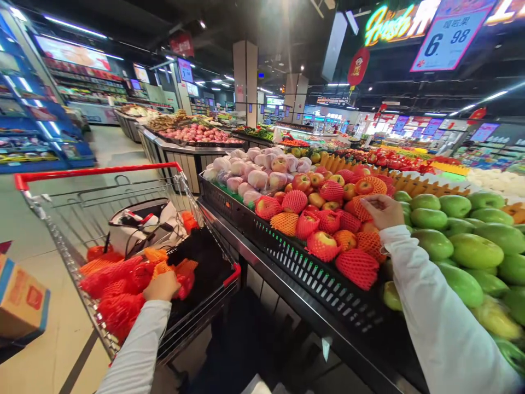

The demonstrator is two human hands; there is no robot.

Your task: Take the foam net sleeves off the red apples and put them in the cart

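Note:
My left hand [163, 285] is closed on orange foam fruit nets [161, 264] inside the shopping cart [98, 171]. Around it lie more red foam nets [118, 282], heaped at the cart's left side. Over the fruit display, my right hand [384, 211] pinches the edge of an orange foam net [361, 209] on an apple. Close to those fingers is another apple in an orange net [371, 185]. Several apples in red nets [322, 246] and some bare apples [301, 182] fill the black crate [287, 254].
Green mangoes [471, 249] are piled right of my right forearm. Pale wrapped fruit [258, 178] sits at the crate's far end. A bag [139, 221] rests in the cart. A cardboard box [22, 298] stands at the left, and a price sign [451, 35] hangs overhead.

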